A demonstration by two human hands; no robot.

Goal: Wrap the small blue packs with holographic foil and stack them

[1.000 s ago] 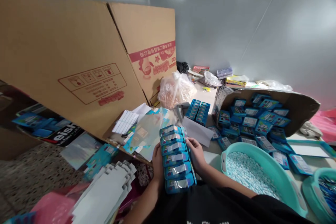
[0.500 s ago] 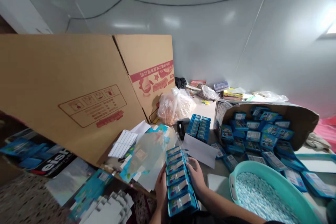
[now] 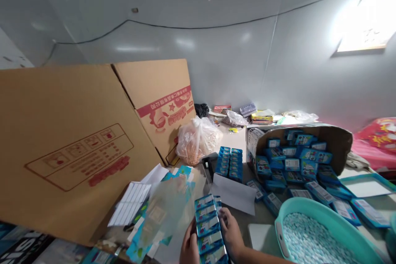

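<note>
Your left hand (image 3: 189,244) and right hand (image 3: 231,232) both grip the row of blue packs (image 3: 208,227), at its 8 and 3 o'clock sides, about equally near, long axis roughly 12-to-6, twin stack (image 3: 235,165) beyond it at 1 o'clock.
</note>
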